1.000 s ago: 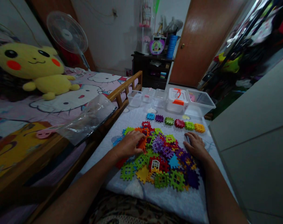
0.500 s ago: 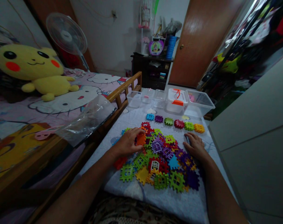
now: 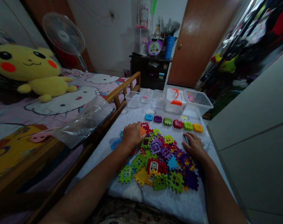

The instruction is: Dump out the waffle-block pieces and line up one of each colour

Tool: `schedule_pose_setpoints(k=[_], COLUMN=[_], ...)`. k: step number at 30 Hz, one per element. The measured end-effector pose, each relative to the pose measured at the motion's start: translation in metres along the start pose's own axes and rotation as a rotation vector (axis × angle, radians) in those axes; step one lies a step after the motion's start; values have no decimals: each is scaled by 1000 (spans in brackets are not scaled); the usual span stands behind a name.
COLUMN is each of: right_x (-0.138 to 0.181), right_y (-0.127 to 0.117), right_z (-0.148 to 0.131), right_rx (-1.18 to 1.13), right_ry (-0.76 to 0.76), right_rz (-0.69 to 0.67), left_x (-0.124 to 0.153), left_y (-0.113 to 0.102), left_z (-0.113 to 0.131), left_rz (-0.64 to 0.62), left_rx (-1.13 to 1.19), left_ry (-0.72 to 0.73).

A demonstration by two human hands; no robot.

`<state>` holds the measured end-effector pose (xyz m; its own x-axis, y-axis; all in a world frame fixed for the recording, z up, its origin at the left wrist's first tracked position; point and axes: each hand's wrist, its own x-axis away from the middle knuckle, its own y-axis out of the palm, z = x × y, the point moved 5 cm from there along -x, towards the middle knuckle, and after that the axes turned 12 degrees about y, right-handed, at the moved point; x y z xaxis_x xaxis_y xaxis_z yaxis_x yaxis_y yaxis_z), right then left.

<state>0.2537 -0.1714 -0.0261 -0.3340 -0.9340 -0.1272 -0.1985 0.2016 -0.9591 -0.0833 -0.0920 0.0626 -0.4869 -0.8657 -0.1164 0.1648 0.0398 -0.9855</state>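
A heap of coloured plastic interlocking tiles lies on a pale cloth-covered table. My left hand is at the heap's far left, fingers closed round an orange tile. My right hand rests palm down on the heap's right edge, fingers curled on the cloth, holding nothing. Beyond the heap a row of single tiles runs across the cloth: blue, purple, green, red, light green and orange.
Clear plastic boxes and a lidded white box stand at the table's far end. A wooden bed rail runs along the left, with a clear plastic bag over it. A yellow plush toy and a fan are farther left. A grey panel borders the right.
My left hand has picked the orange tile out of the heap and carried it up and away, toward the row of single tiles. My right hand has stayed in place.
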Motion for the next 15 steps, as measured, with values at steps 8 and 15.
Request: schedule_pose_setpoints(k=[8, 15], right_x=[-1, 1], right_y=[0, 1], right_z=[1, 0], right_rx=[-4, 2], right_ry=[4, 17], right_rz=[-11, -5], left_x=[0, -16], left_y=[4, -10], left_z=[1, -25], left_rz=[-41, 53], left_rx=[-24, -12], left_ry=[-18, 8])
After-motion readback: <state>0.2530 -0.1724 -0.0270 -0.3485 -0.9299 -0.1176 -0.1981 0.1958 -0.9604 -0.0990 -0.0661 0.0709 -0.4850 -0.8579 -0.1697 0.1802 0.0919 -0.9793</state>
